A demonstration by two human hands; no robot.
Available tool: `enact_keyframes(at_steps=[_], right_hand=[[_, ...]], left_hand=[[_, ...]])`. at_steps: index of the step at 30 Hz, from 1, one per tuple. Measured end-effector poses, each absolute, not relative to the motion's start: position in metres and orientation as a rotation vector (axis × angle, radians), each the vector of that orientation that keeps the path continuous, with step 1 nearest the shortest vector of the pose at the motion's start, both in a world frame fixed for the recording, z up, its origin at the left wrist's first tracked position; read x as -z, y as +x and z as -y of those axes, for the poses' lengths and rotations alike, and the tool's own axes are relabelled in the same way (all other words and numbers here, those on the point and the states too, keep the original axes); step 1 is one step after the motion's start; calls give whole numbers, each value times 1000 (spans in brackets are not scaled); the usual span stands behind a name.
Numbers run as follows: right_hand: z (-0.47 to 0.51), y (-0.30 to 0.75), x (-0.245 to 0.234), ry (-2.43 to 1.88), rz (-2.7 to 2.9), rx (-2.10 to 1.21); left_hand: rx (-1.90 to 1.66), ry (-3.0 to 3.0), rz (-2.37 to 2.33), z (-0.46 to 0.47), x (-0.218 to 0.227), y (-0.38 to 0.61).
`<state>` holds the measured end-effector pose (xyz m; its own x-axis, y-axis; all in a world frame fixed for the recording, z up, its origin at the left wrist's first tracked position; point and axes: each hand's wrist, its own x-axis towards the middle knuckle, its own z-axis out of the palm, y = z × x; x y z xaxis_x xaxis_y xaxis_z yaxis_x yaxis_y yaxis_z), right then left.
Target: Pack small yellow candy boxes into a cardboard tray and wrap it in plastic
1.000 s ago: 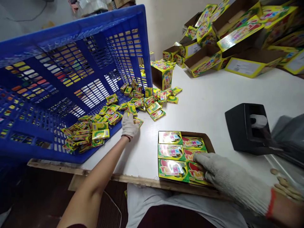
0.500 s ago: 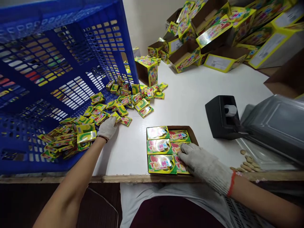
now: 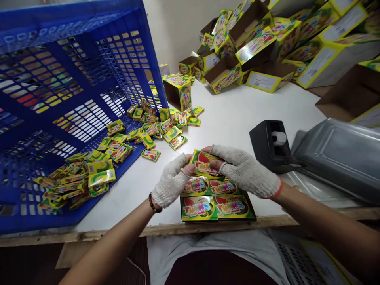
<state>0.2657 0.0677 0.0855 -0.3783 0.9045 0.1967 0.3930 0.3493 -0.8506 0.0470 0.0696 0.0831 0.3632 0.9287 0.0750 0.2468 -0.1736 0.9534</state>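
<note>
Both my hands wear white knit gloves and meet over a brown cardboard tray (image 3: 251,206) at the table's near edge. My left hand (image 3: 172,182) and my right hand (image 3: 242,170) together pinch one yellow-green candy packet (image 3: 203,161) with a red watermelon print, held just above the tray. The tray holds several flat packets (image 3: 198,208) laid side by side. A heap of loose packets (image 3: 97,170) spills from a tipped blue plastic crate (image 3: 68,91) on the left.
A black tape dispenser (image 3: 268,144) stands right of the tray. A grey metal tray (image 3: 341,158) lies at the right edge. Open yellow display boxes (image 3: 258,43) pile up at the back right. One open box (image 3: 178,91) stands by the crate.
My left hand left the loose heap and came to the tray with a packet. My right hand lifted off the tray's packets and now grips the same packet.
</note>
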Motion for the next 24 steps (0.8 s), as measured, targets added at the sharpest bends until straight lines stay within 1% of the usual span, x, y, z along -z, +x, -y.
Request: enact_keyframes(at_steps=[2, 3, 5, 6, 8, 12, 17, 21, 24], right_hand=[[-71, 279, -83, -1282, 2036, -944], [-71, 285, -81, -1400, 2103, -947], [-72, 294, -76, -1631, 2286, -935], [-72, 295, -73, -1695, 2395, -910], [-71, 290, -66, -1685, 2580, -793], [-62, 272, -47, -1520, 2677, -563], [-38, 261, -20, -1478, 2680, -355], [-35, 267, -14, -1453, 2642, -413], [-41, 274, -19, -1385, 2475, -587]], left_hand=[[-777, 1966, -1247, -90, -72, 27], [-637, 2146, -1419, -104, -66, 11], [-84, 2407, -1810, -131, -55, -24], [69, 2425, -1884, -143, -50, -42], [276, 2423, -1964, -161, -45, -71], [482, 2386, -1988, -175, -43, -94], [603, 2346, -1977, -180, -49, -79], [532, 2273, -2067, -170, -48, -70], [394, 2230, -2130, -151, -48, -66]])
